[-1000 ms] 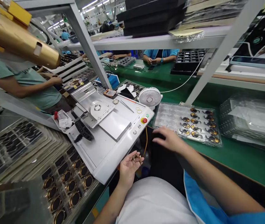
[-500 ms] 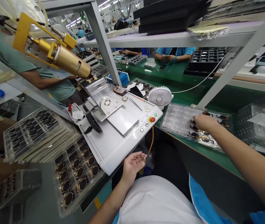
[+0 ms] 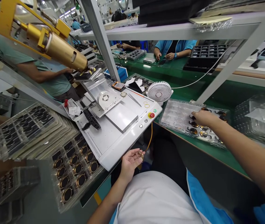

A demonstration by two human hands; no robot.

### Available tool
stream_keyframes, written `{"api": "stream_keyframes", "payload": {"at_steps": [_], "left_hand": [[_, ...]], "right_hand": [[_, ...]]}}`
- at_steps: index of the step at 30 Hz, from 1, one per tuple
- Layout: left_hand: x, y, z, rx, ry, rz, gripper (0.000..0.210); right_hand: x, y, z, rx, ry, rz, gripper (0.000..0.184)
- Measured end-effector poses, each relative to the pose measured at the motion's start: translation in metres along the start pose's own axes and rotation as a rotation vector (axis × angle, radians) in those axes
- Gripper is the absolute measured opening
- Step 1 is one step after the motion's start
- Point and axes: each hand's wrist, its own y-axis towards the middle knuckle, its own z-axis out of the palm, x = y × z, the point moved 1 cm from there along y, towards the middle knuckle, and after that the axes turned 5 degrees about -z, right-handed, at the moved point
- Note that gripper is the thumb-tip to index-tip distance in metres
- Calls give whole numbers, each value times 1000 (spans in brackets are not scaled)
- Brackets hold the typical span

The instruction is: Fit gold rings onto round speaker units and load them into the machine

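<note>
The left hand (image 3: pixel 129 162) has its thumb and fingers curled around a thin copper-gold metal ring (image 3: pixel 142 155), slim-rimmed and shiny with an open middle; its finer detail is too small to make out. Just beyond those fingers lies the edge of a white, flat-topped machine (image 3: pixel 92 140), with a round red push button (image 3: pixel 151 115) at its corner. Further out on the other side, the right hand (image 3: pixel 203 118) reaches over a clear plastic tray (image 3: pixel 176 115), fingertips down among glossy black-and-amber discs with curled dark tails (image 3: pixel 193 131); whether they grip one I cannot tell. To the left of those fingertips stands a round white fan (image 3: pixel 160 92), and well beyond the left fingers hangs a brass-coloured cylinder (image 3: pixel 66 53)
</note>
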Motion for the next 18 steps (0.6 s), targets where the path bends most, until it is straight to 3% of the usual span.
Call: {"api": "stream_keyframes", "payload": {"at_steps": [5,8,11,14,16,18], "left_hand": [[0,-5,-7,-21,-7,-18,46],[-4,-7,-4,19,18,-35,46],[-11,-6,9,164,78,-83,59],[-21,-3,26,328,109,-75,79],[-27,-2,31,366,127,-46,87],[-33,-4,29,356,141,-32,89]], "right_hand": [[5,-16,-11,-182,242,81,18],[34,-36,-7,-276,436,80,38],[95,-66,14,-220,774,-110,49],[167,-100,37,-9,1351,-440,43],[204,-118,44,30,1473,-556,35],[225,-127,44,-98,1411,-620,26]]}}
